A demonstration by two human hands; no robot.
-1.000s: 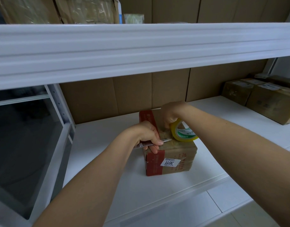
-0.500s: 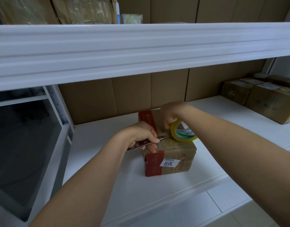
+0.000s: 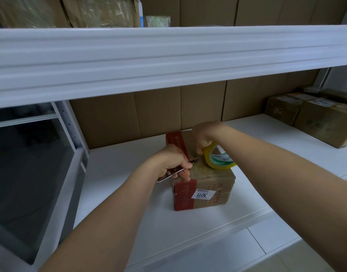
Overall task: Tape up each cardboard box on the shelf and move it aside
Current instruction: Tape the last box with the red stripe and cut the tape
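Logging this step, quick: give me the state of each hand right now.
Left hand: closed, gripping a metal utility knife at the box top.
Right hand: closed, holding the yellow tape roll on the cardboard box.

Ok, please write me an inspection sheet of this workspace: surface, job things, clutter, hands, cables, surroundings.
Surface: white shelf, bare around the box.
Job's things: cardboard box with red stripe and label 3011; yellow tape roll on its top; metal cutter at the tape.
Clutter: two taped boxes at the far right of the shelf.
Hands: left hand grips the cutter; right hand holds the tape roll.
Cables: nothing seen.
Surroundings: upper shelf with packages; cardboard back wall.
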